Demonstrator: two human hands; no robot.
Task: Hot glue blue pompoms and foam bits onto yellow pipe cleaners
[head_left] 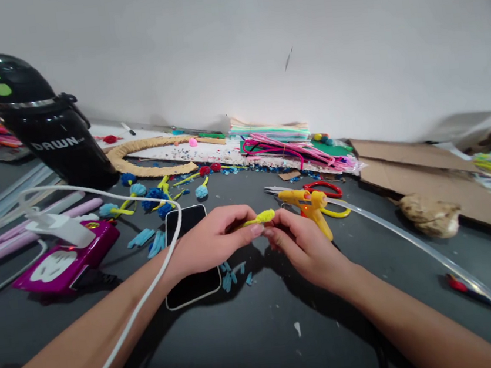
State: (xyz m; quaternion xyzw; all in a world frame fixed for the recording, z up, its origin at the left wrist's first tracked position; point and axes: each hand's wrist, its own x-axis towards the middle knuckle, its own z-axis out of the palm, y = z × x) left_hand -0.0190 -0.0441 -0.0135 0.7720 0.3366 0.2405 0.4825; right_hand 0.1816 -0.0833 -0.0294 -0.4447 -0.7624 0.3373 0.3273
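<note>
A small yellow fuzzy stem (266,216) with a thick coiled end is pinched between the thumb and fingers of my left hand (228,233). My right hand (298,240) meets it from the right, its thumb and fingertips pressed together beside the coiled end; whether they grip the stem or something tiny is hidden. Behind my right hand lies a yellow glue gun (312,203), with red-handled scissors (323,189) by it. Under my left wrist is a phone (195,287). Short light-blue pieces (228,277) are scattered to its right.
A black bottle (60,131) stands at the left behind a purple power socket (66,263). A white cable (141,302) crosses over my left forearm. Blue pompom flowers (154,199), a tan ring (125,162) and pink stems (290,148) lie farther back. Cardboard (417,179) is at right.
</note>
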